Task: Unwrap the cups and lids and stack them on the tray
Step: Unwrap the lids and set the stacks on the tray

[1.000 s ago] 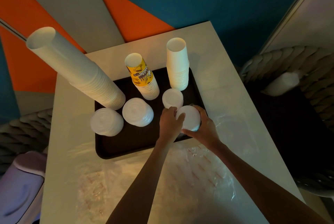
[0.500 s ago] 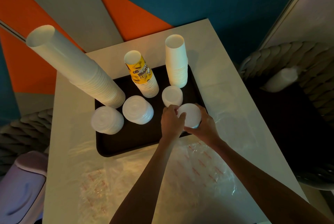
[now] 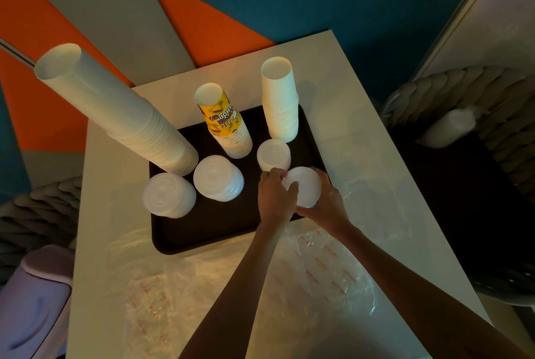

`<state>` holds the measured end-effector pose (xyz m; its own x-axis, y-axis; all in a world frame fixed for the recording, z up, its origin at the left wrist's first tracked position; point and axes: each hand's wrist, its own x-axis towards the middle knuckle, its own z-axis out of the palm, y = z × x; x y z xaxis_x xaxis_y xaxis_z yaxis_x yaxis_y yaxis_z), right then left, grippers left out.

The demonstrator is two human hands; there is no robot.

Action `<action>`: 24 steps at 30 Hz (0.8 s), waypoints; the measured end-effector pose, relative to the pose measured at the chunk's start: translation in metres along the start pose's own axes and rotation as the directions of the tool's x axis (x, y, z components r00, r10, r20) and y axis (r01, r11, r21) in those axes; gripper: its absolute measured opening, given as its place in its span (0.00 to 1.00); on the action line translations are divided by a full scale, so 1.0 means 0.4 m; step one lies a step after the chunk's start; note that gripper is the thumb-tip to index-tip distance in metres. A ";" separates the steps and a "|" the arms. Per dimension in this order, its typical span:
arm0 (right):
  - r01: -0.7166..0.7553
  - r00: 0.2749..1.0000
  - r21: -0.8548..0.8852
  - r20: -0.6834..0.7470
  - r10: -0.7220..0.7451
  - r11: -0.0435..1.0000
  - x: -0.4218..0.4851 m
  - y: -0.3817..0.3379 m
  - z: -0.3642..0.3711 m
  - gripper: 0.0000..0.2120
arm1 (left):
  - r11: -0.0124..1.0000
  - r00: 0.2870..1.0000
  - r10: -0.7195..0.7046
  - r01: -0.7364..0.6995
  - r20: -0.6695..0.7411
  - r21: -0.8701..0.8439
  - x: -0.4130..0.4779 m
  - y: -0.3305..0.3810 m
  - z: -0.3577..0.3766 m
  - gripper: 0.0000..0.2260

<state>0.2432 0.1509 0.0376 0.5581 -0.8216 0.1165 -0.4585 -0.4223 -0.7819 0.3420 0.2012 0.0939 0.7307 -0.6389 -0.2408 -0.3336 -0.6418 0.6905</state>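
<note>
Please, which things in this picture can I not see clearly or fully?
Head view only.
1. Lid stack: its base is hidden by the left hand and right hand, so whether it touches the tray is unclear.
2. Plastic wrap: the red print is too blurred to read.
3. White object on the dark chair: too dim to identify.
4. Purple item: cut off by the lower left edge.

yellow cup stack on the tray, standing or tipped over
Standing. The yellow cup stack rests wide end down on the tray, narrow end up, with the nested rims bunched at its foot.
</note>
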 end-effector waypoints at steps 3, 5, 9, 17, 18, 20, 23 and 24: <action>0.004 1.000 0.025 0.005 -0.004 1.000 0.000 0.000 -0.002 0.41 | 1.000 1.000 0.006 -0.006 -0.001 0.000 0.003 -0.003 0.002 0.15; 0.001 1.000 0.041 0.010 -0.001 0.999 0.001 -0.004 -0.005 0.41 | 1.000 1.000 0.013 -0.013 0.001 -0.010 0.005 -0.007 0.002 0.15; -0.009 1.000 0.087 0.026 0.007 0.996 0.003 -0.010 -0.009 0.42 | 0.999 0.997 0.053 -0.053 0.059 -0.001 0.015 -0.012 -0.004 0.20; 0.029 0.999 0.094 0.026 -0.032 0.995 0.009 -0.010 -0.011 0.40 | 0.983 0.966 0.175 -0.181 0.193 0.012 0.059 -0.021 -0.034 0.15; 0.034 0.999 0.095 0.028 -0.036 0.995 0.009 -0.010 -0.011 0.40 | 0.980 0.959 0.190 -0.196 0.209 0.011 0.063 -0.021 -0.039 0.15; 0.041 0.999 0.093 0.032 -0.044 0.995 0.011 -0.012 -0.010 0.39 | 0.977 0.946 0.200 -0.213 0.256 0.024 0.070 -0.021 -0.046 0.16; 0.053 0.998 0.093 0.039 -0.057 0.994 0.012 -0.014 -0.008 0.39 | 0.968 0.929 0.209 -0.240 0.305 0.068 0.081 -0.024 -0.050 0.17; 0.050 0.998 0.095 0.043 -0.054 0.994 0.012 -0.013 -0.006 0.38 | 0.966 0.928 0.213 -0.247 0.307 0.075 0.084 -0.024 -0.052 0.16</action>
<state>0.2465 0.1483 0.0438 0.6116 -0.7800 0.1322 -0.3624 -0.4248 -0.8296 0.3821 0.1945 0.0933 0.4237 -0.8596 -0.2857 -0.5472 -0.4943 0.6755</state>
